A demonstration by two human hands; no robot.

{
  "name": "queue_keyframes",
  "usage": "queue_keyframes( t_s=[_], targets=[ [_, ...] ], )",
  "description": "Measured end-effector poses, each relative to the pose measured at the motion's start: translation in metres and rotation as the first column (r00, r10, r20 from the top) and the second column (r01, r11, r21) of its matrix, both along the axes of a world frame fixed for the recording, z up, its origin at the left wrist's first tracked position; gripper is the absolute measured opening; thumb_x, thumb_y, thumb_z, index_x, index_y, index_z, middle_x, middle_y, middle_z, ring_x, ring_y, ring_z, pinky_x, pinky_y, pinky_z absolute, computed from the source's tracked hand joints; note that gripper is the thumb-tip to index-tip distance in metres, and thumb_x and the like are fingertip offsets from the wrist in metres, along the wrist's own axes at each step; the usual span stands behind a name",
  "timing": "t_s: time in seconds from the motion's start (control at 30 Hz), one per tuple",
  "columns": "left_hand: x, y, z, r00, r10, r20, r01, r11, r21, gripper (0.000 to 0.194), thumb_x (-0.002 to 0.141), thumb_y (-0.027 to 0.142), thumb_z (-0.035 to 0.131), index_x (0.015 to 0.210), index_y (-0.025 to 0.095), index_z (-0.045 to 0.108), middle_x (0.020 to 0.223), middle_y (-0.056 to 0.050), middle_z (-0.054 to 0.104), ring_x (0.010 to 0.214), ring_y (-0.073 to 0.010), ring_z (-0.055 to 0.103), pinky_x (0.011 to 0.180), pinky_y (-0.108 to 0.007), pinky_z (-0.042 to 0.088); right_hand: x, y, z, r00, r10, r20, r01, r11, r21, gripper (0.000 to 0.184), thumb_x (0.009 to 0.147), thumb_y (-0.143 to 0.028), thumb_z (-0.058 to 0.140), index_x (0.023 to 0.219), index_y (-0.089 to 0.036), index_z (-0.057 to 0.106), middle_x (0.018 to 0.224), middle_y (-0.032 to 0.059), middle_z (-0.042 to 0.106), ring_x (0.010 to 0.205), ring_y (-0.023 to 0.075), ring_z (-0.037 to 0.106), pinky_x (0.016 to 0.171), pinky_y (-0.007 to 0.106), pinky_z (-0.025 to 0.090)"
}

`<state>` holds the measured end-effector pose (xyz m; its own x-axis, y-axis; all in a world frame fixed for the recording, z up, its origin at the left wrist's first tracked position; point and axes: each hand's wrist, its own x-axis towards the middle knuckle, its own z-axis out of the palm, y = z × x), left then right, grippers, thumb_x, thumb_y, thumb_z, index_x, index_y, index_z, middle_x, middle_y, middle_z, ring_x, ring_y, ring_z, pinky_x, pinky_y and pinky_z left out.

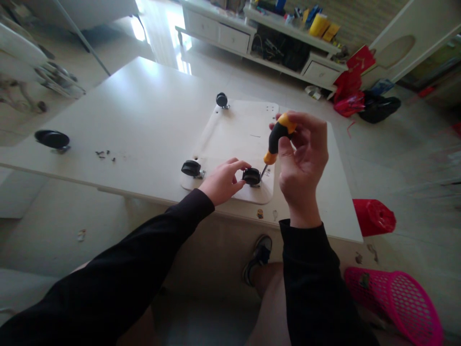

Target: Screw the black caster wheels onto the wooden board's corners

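My right hand [302,154] is closed around the yellow and black handle of a screwdriver [277,138], which is tilted with its tip down beside a black caster wheel [251,176]. With thumb and fingers my left hand [225,181] grips that caster from its left side. The caster stands at the near right corner of a white board [234,134] with rounded corners. Two more casters sit on the board, one at the near left corner [191,168] and one at the far left [222,100]. Whether the screwdriver tip sits in a screw is too small to tell.
The board lies on a white table [151,96]. A loose caster [52,139] and several small screws [104,154] lie on its left part. Beyond the table's right end are a red container [374,217] and a pink basket [394,300]. A white cabinet [234,41] stands behind.
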<state>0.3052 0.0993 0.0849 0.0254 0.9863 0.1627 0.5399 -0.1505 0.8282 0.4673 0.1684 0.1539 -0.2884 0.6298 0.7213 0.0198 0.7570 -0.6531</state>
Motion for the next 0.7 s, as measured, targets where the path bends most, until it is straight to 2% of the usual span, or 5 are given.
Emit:
queue_keyframes(
  t_s=[0.13, 0.3, 0.37, 0.53, 0.7],
  targets=[
    [-0.0002, 0.0003, 0.0000, 1.000, 0.003, -0.013, -0.003, 1.000, 0.001, 0.033, 0.088, 0.010, 0.070, 0.120, 0.020, 0.072, 0.109, -0.004, 0.066, 0.066, -0.0093, 0.062, 0.076, -0.030, 0.056, 0.0024, 0.0007, 0.0002, 1.000, -0.023, -0.011, 0.024, 0.999, 0.032, 0.029, 0.100, -0.042, 0.070, 0.127, -0.037, 0.064, 0.128, 0.0035, 0.066, 0.117, 0.0230, 0.070, 0.101, 0.047, 0.066],
    [-0.0004, -0.0005, -0.0001, 1.000, 0.005, -0.019, -0.005, 1.000, 0.021, 0.034, 0.088, 0.008, 0.069, 0.120, 0.020, 0.072, 0.109, -0.004, 0.067, 0.065, -0.0092, 0.062, 0.074, -0.029, 0.057, 0.0045, -0.0013, 0.0012, 0.990, -0.136, -0.024, 0.137, 0.989, 0.054, 0.032, 0.096, -0.047, 0.075, 0.124, -0.036, 0.064, 0.129, 0.0048, 0.062, 0.126, 0.0253, 0.065, 0.099, 0.047, 0.066],
    [-0.0003, -0.0008, 0.0002, 1.000, 0.009, -0.019, -0.009, 1.000, 0.017, 0.034, 0.088, 0.008, 0.069, 0.120, 0.020, 0.071, 0.110, -0.004, 0.067, 0.065, -0.0092, 0.062, 0.074, -0.029, 0.057, 0.0062, -0.0004, 0.0012, 0.992, -0.129, -0.012, 0.130, 0.990, 0.056, 0.032, 0.098, -0.048, 0.071, 0.127, -0.037, 0.063, 0.132, 0.0051, 0.061, 0.131, 0.0264, 0.064, 0.102, 0.048, 0.065],
    [0.0002, -0.0009, 0.0016, 1.000, 0.006, -0.019, -0.006, 1.000, -0.014, 0.035, 0.088, 0.008, 0.069, 0.122, 0.020, 0.072, 0.113, -0.005, 0.067, 0.064, -0.0082, 0.062, 0.073, -0.029, 0.056, 0.0101, 0.0048, 0.0011, 1.000, -0.005, -0.010, 0.006, 0.998, 0.055, 0.027, 0.105, -0.040, 0.058, 0.132, -0.039, 0.062, 0.134, 0.0033, 0.066, 0.129, 0.0251, 0.069, 0.114, 0.053, 0.059],
    [0.0000, -0.0010, 0.0012, 1.000, 0.007, -0.013, -0.007, 1.000, 0.001, 0.035, 0.088, 0.009, 0.069, 0.121, 0.020, 0.072, 0.111, -0.004, 0.067, 0.066, -0.0091, 0.062, 0.074, -0.029, 0.056, 0.0105, 0.0032, 0.0024, 0.997, -0.075, 0.000, 0.075, 0.997, 0.035, 0.029, 0.100, -0.047, 0.069, 0.127, -0.037, 0.065, 0.130, 0.0041, 0.065, 0.125, 0.0252, 0.067, 0.103, 0.050, 0.065]
  ],
)
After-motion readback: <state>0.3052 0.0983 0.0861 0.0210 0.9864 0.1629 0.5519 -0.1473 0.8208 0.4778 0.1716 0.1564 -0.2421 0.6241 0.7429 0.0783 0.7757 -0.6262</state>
